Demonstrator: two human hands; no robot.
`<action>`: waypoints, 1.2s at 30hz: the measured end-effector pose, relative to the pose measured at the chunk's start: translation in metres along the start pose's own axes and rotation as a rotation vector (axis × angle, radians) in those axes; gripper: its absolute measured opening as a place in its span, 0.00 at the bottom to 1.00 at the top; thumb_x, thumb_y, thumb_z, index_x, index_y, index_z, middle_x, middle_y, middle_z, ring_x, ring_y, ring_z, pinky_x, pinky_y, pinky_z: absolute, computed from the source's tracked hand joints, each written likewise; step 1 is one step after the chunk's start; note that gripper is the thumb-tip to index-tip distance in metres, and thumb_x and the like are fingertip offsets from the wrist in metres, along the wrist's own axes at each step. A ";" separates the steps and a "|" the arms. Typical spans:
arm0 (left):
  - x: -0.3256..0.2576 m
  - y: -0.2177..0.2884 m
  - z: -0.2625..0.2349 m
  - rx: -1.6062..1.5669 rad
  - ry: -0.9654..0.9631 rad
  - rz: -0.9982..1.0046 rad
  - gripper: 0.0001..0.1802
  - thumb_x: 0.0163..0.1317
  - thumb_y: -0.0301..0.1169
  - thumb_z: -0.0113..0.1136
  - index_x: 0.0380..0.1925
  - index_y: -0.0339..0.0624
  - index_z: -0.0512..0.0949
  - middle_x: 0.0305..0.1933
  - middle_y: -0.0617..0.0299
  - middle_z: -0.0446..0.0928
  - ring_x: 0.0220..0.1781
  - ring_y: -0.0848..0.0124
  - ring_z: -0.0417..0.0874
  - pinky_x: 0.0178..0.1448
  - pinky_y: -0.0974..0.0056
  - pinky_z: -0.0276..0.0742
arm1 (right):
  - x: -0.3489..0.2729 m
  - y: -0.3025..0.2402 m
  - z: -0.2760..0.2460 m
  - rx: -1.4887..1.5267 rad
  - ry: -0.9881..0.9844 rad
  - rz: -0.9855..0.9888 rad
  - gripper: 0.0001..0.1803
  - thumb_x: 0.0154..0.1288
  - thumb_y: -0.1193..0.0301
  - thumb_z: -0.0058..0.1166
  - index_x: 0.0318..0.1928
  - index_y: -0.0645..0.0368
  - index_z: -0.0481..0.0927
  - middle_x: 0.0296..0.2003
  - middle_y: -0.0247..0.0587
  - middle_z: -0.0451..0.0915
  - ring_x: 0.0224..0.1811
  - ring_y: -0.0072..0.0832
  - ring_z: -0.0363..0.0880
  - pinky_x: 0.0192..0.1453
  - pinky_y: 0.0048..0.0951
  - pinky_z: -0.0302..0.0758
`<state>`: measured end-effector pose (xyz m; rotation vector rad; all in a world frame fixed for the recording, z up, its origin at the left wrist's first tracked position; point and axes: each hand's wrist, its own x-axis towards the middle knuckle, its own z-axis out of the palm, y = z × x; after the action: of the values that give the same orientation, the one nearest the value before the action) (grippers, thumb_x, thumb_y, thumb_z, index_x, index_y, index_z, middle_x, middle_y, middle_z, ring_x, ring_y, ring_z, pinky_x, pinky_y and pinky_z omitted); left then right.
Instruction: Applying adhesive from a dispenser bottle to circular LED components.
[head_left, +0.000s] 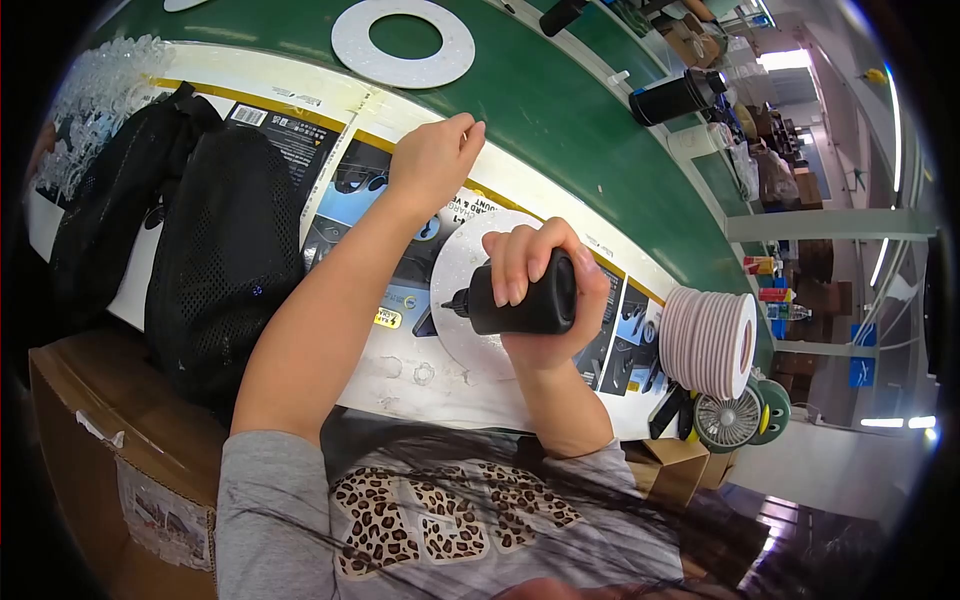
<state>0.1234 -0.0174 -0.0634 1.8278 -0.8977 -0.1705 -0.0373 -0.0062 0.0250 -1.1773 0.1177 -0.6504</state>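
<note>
My right hand (560, 290) grips a black squeeze bottle (530, 300), tipped on its side with its narrow nozzle pointing left. Beneath the nozzle lies a flat white disc (462, 250), partly covered by the hand and bottle. Farther forward and to the left, my left hand (432, 165) is closed over the printed cardboard sheet (350, 205). Its thumb and fingers come together at the tip; whatever they might hold is too small or hidden to make out.
At the right stands a stack of white rings (705, 342) beside a small fan (730, 417). A white ring (347, 45) lies on the green table (560, 130). Black mesh bags (225, 240) and clear plastic pieces (112, 88) occupy the left. A cardboard box (110, 420) is at lower left.
</note>
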 end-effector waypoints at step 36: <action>0.001 -0.004 0.005 0.048 -0.034 -0.008 0.18 0.68 0.42 0.47 0.27 0.40 0.77 0.18 0.58 0.74 0.21 0.66 0.76 0.28 0.62 0.68 | -0.061 -0.030 -0.052 0.047 0.045 -0.108 0.19 0.67 0.55 0.31 0.25 0.54 0.64 0.17 0.34 0.67 0.19 0.22 0.62 0.40 0.27 0.58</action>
<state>0.1239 -0.0213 -0.0683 1.8784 -0.9260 -0.1870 -0.1209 -0.0229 0.0161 -1.1298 0.0766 -0.7706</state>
